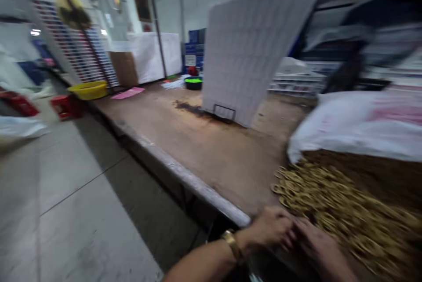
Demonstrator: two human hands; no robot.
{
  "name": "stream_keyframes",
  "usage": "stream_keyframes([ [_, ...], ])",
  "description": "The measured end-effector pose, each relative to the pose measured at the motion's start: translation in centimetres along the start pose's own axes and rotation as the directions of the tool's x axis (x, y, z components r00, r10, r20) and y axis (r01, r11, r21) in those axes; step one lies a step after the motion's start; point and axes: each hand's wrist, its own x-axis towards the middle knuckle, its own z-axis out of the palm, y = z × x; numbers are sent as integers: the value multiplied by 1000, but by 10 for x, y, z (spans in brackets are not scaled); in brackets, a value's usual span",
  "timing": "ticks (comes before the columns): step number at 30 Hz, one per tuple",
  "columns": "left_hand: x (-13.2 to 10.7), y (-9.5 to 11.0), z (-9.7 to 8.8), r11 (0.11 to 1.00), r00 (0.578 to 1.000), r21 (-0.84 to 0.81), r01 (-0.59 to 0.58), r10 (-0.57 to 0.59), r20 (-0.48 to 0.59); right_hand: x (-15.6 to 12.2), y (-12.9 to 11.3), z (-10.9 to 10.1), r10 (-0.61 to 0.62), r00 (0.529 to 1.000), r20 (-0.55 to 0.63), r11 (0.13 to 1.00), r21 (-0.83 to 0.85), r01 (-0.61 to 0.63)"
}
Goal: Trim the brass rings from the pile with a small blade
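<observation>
My left hand [272,228], with a gold bracelet [231,245] on its wrist, is at the near edge of the table with its fingers curled in. My right hand [314,240] meets it from the right, its fingers bent toward the left fingertips. Both look closed; blur and shadow hide what is between them, if anything. Just beyond and to the right of my right hand spreads a pile of tan-yellow rings [316,194] on the brown table [184,141]. A dark shape lies below the hands, too dim to name.
A white plastic sack [349,123] lies behind the rings. A tall white panel [247,53] stands on the table, with dark crumbs near its foot. Farther left are a yellow basin [89,90], a pink sheet [128,93] and a red stool [65,107]. Another person is at the upper right.
</observation>
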Motion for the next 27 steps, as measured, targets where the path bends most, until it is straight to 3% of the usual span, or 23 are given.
stream_keyframes([
  [3,-7,8,7,998,999,56,-3,6,-43,-2,10,-4,175,985,4,980,97,-174],
  [6,-6,9,10,995,997,85,-46,51,-60,-3,10,-6,321,938,130,848,402,-346],
  [12,-1,-2,19,983,989,172,-59,81,-125,-8,9,-15,319,944,85,812,489,-319],
  [20,11,-7,36,965,967,260,-44,107,-231,-10,16,-27,300,952,-55,892,369,-260],
  [24,13,-9,42,976,978,218,-17,62,-199,-16,17,-32,278,955,-108,925,297,-236],
  [27,12,-10,47,990,977,143,-20,50,-208,-19,21,-34,273,958,-94,913,340,-227],
])
